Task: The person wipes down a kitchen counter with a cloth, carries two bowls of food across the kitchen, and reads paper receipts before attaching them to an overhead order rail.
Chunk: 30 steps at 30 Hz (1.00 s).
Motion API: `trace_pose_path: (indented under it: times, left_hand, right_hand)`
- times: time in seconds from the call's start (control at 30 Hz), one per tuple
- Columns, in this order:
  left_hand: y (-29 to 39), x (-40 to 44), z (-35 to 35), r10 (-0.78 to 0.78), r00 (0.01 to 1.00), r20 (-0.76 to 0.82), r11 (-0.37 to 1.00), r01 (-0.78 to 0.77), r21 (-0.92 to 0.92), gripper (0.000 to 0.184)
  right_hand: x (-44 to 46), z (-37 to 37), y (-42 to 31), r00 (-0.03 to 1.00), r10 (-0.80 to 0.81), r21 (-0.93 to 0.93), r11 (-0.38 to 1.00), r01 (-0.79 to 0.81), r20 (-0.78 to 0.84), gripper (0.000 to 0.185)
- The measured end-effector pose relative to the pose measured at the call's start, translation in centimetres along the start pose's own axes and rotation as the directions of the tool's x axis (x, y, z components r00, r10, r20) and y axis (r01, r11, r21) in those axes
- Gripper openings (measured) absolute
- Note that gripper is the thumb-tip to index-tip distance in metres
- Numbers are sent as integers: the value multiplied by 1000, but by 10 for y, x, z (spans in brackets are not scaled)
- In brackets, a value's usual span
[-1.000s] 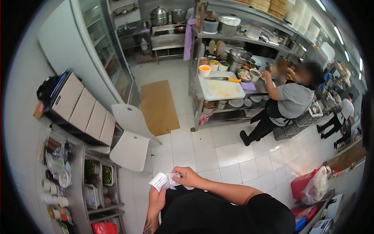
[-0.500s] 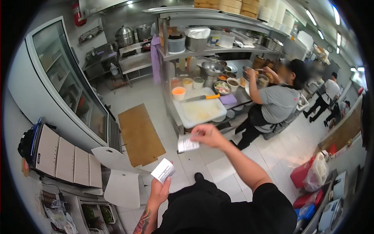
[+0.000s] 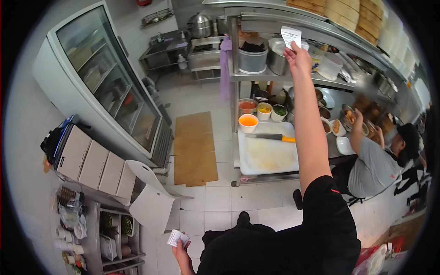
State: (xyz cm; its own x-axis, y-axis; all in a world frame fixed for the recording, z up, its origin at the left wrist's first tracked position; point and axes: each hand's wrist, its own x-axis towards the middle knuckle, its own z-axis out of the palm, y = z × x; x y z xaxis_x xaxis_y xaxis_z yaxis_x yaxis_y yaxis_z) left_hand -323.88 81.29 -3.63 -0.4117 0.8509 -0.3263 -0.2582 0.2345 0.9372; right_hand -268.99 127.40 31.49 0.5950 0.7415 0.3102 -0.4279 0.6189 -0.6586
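Note:
My right hand (image 3: 299, 58) is stretched far forward and up, its fingers pinching a white printed receipt (image 3: 291, 35) just under the steel overhead shelf edge (image 3: 275, 22). Whether the paper touches that edge I cannot tell. Low down at my left side, my left hand (image 3: 181, 253) is closed on a second printed paper slip (image 3: 178, 238), curled at its edges. Below my right forearm lies a white cutting board (image 3: 266, 156) with a yellow-handled knife (image 3: 275, 137) across its far part.
Beside the board stands a tub of orange liquid (image 3: 248, 122). A co-worker (image 3: 373, 167) in a grey shirt handles food at the counter on the right. To the left are a glass-door fridge (image 3: 110, 87), a white chair (image 3: 153, 201) and a cardboard sheet (image 3: 195, 149) on the floor.
My right hand has moved up and forward with its receipt to the overhead shelf. The left hand has dropped lower with its slip. My view has shifted, and I stand nearer the counter.

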Motion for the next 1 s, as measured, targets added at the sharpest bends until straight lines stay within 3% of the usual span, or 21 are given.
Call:
trace_pose_path:
  times: [0.07, 0.13, 0.2, 0.27, 0.33, 0.43, 0.5, 0.53, 0.57, 0.6, 0.63, 0.67, 0.7, 0.77, 0.8, 0.87, 0.9, 0.97, 1.0]
  left_hand:
    - [-3, -15, -1, -27, 992, -125, 998, 19, -65, 38]
    - [0, -25, -1, -14, 988, -153, 999, 6, -50, 38]
    - [7, -29, 0, 9, 988, -155, 1000, -12, -22, 39]
    - [12, -26, 3, 65, 991, -121, 998, -65, 5, 39]
    - [19, -18, 9, 93, 993, -69, 995, -90, 48, 39]
    - [26, -11, 26, 110, 992, 66, 991, -115, 72, 39]
    - [21, -8, 36, 113, 973, 203, 992, -123, 35, 37]
    - [15, -8, 42, 110, 966, 232, 993, -119, 25, 37]
    - [9, -10, 46, 74, 939, 336, 996, -88, 25, 37]
    - [4, -14, 51, 39, 900, 435, 998, -56, 27, 36]
    - [-1, -22, 58, 15, 853, 522, 1000, -24, 11, 35]
    - [-9, -31, 60, 8, 841, 541, 1000, -13, 5, 35]
    - [-19, -39, 62, -73, 765, 640, 997, 58, 45, 36]
    - [-44, -58, 62, -258, 612, 748, 966, 188, 179, 38]
    - [-59, -69, 63, -282, 598, 750, 959, 203, 198, 38]
    - [-83, -92, 69, -486, 389, 783, 874, 204, 441, 39]
    - [-88, -108, 79, -499, 366, 785, 866, 187, 464, 39]
    - [-99, -148, 106, -502, 132, 855, 842, 301, 448, 41]
    - [-90, -173, 121, -533, 80, 842, 824, 275, 495, 41]
  right_hand:
    - [8, -1, 8, 1000, -21, -23, 1000, 21, 3, 34]
    - [6, 8, 6, 998, -69, -81, 994, 68, 1, 35]
    - [15, 21, 1, 996, -86, -69, 994, 87, 10, 35]
    - [21, 32, -10, 988, -125, 81, 990, 118, 90, 34]
    - [14, 28, -15, 980, -67, 64, 996, 56, 186, 30]
    - [-84, -14, -18, 964, 13, -78, 997, 8, 265, 41]
    - [-187, -76, -9, 970, 86, -290, 957, -17, 226, 32]
    - [-237, -140, 18, 905, -184, -494, 788, 369, 383, 33]
    - [-305, -196, 27, 951, 205, -579, 815, -35, 230, 33]
    - [-380, -223, 8, 830, 558, -545, 693, -472, -10, 32]
    - [-451, -284, 26, 835, 542, -517, 688, -509, -100, 34]
    - [-530, -370, 41, 675, 646, -553, 437, -710, -356, 30]
    - [-604, -412, 28, 604, 630, -520, 345, -781, -489, 27]
    - [-698, -413, -47, 446, 644, -355, 276, -893, -622, 27]
    - [-727, -412, -82, 448, 613, -331, 301, -894, -651, 28]
    - [-767, -410, -142, 462, 544, -314, 347, -884, -700, 32]
    - [-776, -413, -164, 494, 515, -326, 385, -863, -700, 34]
    - [-789, -418, -190, 568, 439, -361, 470, -805, -696, 36]
    - [-790, -419, -203, 602, 391, -383, 507, -772, -696, 37]
